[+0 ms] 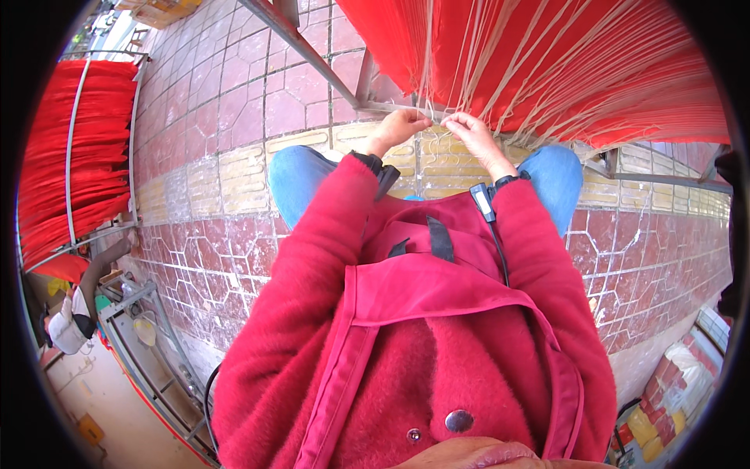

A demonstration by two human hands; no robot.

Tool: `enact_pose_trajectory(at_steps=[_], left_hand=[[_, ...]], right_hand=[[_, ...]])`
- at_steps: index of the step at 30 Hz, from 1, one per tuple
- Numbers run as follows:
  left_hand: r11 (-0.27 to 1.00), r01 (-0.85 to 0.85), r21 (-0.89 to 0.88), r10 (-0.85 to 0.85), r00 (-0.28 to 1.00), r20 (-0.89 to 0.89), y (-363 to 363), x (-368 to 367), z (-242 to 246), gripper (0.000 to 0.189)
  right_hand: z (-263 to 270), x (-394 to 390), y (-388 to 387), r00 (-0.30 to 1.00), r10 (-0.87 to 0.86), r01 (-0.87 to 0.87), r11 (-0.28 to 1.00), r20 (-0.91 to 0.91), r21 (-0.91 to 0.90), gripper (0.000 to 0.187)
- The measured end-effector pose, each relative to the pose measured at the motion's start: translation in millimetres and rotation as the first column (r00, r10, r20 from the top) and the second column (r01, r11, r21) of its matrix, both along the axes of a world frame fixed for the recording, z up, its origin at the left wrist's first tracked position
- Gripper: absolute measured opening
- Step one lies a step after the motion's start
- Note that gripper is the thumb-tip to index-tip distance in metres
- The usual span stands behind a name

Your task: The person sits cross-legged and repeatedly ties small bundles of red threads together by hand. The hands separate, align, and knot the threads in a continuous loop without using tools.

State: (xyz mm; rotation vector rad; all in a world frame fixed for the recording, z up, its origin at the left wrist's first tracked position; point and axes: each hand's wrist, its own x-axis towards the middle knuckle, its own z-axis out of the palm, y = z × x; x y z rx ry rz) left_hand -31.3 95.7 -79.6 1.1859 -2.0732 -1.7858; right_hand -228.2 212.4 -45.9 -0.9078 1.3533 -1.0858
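Note:
Red fabric [562, 58] hangs over a metal frame [316, 55] in front of me, with many pale strings [515, 76] fanned across it. Beneath its lower edge, my left hand [400, 128] pinches a pale string between thumb and fingertips. My right hand [471, 136] is close beside it on the right, its thumb and forefinger closed on a string too. The fingertips of both hands nearly meet near the frame's lower bar. Loose string ends [442, 145] dangle between the hands, over the yellow paving.
Another rack of red fabric [99, 146] stands at the far left. Below it, a person [73, 319] is seated near a metal-framed table [135, 352]. Bagged goods [662, 410] lie at the lower right. A cardboard box [158, 12] sits at the upper left.

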Motion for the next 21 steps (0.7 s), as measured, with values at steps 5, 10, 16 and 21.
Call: enact_pose_trajectory(at_steps=[5, 10, 16, 21], left_hand=[[0.999, 0.029, -0.04, -0.026, 0.998, 0.06, 14.1, -0.1, -31.7, 0.033], [0.992, 0.053, 0.118, -0.071, 0.986, 0.152, 15.0, 3.7, -33.7, 0.031], [0.969, -0.183, 0.164, 0.162, 0.977, 0.135, 6.1, 20.3, -34.8, 0.036], [0.869, -0.439, -0.226, 0.468, 0.879, 0.089, -16.7, 53.2, -36.7, 0.036]], right_hand=[[-37.1, 7.4, -6.5, 1.0, -0.012, 0.012, 1.0, -0.023, 0.008, 0.017], [-53.9, 12.0, -10.4, 0.985, -0.175, 0.173, 0.982, 0.015, 0.072, 0.022], [-37.2, -5.7, -14.1, 0.809, -0.511, 0.494, 0.859, 0.289, 0.134, 0.022], [-28.4, -14.9, -11.3, 0.676, -0.678, 0.702, 0.711, 0.291, 0.025, 0.018]])
